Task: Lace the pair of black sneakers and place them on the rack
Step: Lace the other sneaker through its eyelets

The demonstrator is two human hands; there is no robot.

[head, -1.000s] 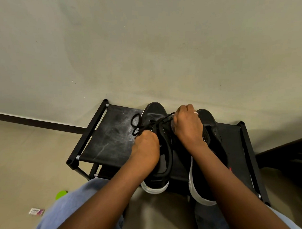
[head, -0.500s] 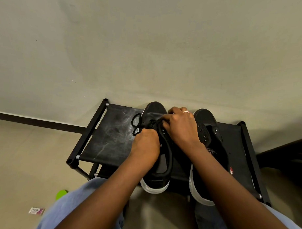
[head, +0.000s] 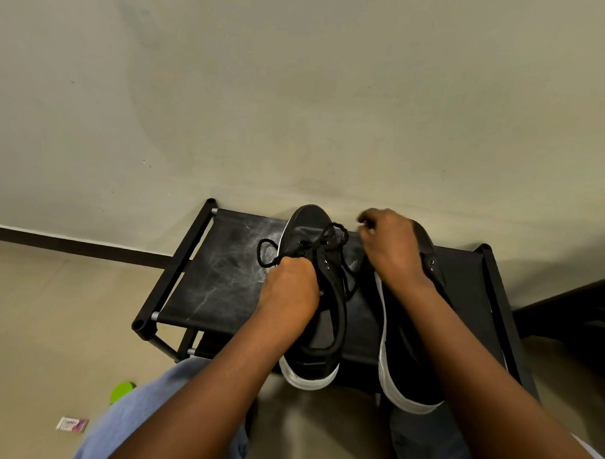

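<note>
- Two black sneakers are shown on the rack (head: pixel 220 278), toes toward the wall: the left sneaker (head: pixel 321 298) and, just beside it, the right sneaker (head: pixel 406 353), which is largely hidden under a forearm.
- Two hands are counted. The left hand (head: pixel 288 290) is curled round the lace (head: pixel 331 245) at the left sneaker's eyelets; the right hand (head: pixel 389 248) is held above the right sneaker's toe with fingers bent, and whether a lace end is pinched in it cannot be told.
- One lace is visible, with one loop lying on the shelf to the left and one arched above the toe.
- One rack is seen, its top shelf of dark scuffed fabric; a lower tier is only glimpsed.
- Two small items lie on the floor: one green object (head: pixel 122 391) and one small packet (head: pixel 71 424).
- Risk: the loops may be drawn out through the eyelets if the lace is tugged unevenly, so that the lacing is undone.
- Risk: the left sneaker may be dragged toward the shelf's near edge, which its heel already overhangs, and tipped off by a hard pull.
- Risk: the right sneaker may be nudged sideways by the forearm resting over it.
</note>
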